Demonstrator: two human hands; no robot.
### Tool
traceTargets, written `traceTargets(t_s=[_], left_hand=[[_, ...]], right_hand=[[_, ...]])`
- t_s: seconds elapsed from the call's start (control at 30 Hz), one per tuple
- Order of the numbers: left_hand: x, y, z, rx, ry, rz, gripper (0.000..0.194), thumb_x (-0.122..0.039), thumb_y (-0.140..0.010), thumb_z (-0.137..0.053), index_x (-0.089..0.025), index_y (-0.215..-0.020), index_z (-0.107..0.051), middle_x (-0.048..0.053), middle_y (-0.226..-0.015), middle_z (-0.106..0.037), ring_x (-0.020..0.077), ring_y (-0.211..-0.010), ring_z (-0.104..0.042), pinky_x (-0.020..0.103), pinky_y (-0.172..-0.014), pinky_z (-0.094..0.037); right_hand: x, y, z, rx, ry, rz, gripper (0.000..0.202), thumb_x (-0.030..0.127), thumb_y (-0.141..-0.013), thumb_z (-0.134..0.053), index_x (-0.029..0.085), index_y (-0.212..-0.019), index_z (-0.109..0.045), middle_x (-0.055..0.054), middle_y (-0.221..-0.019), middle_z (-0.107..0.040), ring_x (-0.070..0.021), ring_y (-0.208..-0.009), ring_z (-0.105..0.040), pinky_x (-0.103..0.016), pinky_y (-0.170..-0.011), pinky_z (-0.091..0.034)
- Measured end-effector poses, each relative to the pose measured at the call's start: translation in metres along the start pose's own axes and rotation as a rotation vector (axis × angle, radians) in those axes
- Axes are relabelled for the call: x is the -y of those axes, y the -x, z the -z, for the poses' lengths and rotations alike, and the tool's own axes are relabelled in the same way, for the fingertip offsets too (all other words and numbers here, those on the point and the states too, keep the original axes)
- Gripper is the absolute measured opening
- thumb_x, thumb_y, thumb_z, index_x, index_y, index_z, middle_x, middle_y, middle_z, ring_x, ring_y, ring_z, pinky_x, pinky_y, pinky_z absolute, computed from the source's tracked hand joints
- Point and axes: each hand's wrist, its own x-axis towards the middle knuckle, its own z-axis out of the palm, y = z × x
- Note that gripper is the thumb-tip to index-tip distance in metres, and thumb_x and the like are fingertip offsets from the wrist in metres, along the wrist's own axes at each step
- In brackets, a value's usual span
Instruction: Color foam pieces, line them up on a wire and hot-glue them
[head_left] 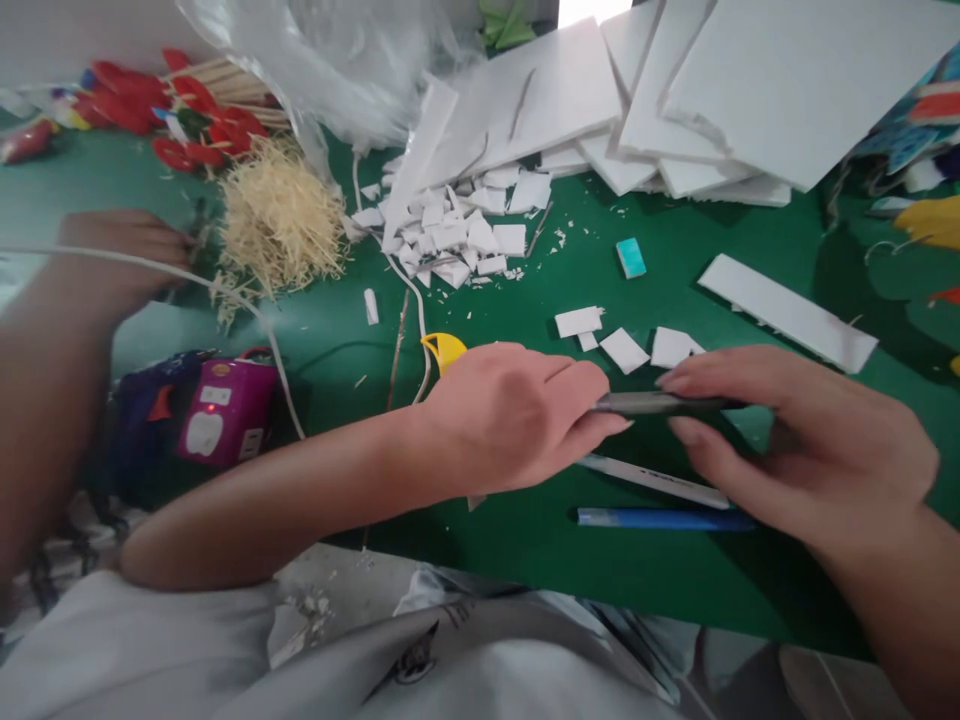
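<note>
A dark, pen-like tool (652,402) lies level between my two hands above the green table. My left hand (517,415) is closed around its left end, where a thin tip meets the fingers. The thumb and fingers of my right hand (810,440) pinch its right part. Just below, a white pen (664,481) and a blue pen (660,519) rest on the table. Cut pieces of white foam (624,350) lie beyond my hands. A yellow object (446,350) shows partly behind my left hand.
White foam sheets (810,80) are stacked at the back, beside a heap of foam scraps (457,230). At left are shredded straw (277,215), a purple box (225,410), a white cable (262,320) and another person's hand (124,260). A foam strip (787,312) lies right.
</note>
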Motion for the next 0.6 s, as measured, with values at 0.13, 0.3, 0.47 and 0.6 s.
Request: traceTargets(t_s=[0.13, 0.3, 0.47, 0.6], left_hand=[[-0.005, 0.002, -0.01, 0.06, 0.008, 0.031, 0.053, -0.05, -0.113, -0.035, -0.018, -0.085, -0.066, -0.001, -0.063, -0.065, 0.0142, -0.057, -0.06, 0.028, -0.054, -0.032], [-0.012, -0.003, -0.007, 0.253, 0.124, 0.126, 0.055, -0.054, -0.111, -0.036, -0.019, -0.075, -0.058, -0.002, -0.06, -0.057, 0.0138, -0.057, -0.056, 0.027, -0.056, -0.027], [-0.019, -0.014, -0.001, 0.451, 0.277, 0.285, 0.053, -0.054, -0.107, -0.049, -0.02, -0.067, -0.042, -0.006, -0.059, -0.043, 0.0105, -0.053, -0.04, 0.025, -0.054, -0.021], [-0.023, -0.013, -0.007, 0.481, 0.388, 0.345, 0.055, -0.054, -0.107, -0.051, -0.021, -0.067, -0.034, -0.007, -0.059, -0.037, 0.0096, -0.052, -0.031, 0.025, -0.053, -0.02]], right_hand=[[0.005, -0.005, -0.003, 0.082, 0.262, 0.209, 0.019, 0.025, -0.094, -0.069, 0.028, -0.113, -0.071, -0.007, -0.099, -0.083, -0.0269, -0.086, -0.079, -0.04, -0.072, -0.061], [0.007, -0.005, -0.011, 0.122, 0.328, 0.31, 0.017, 0.02, -0.101, -0.052, 0.022, -0.106, -0.068, -0.006, -0.078, -0.077, -0.0208, -0.065, -0.071, -0.034, -0.054, -0.05], [0.01, -0.004, -0.011, 0.129, 0.479, 0.352, 0.035, 0.029, -0.107, -0.047, 0.019, -0.081, -0.067, -0.003, -0.059, -0.064, -0.0144, -0.05, -0.056, -0.031, -0.045, -0.037], [0.014, -0.003, -0.011, 0.126, 0.574, 0.353, 0.052, 0.033, -0.11, -0.043, 0.021, -0.063, -0.059, -0.001, -0.054, -0.058, -0.012, -0.047, -0.051, -0.03, -0.046, -0.034]])
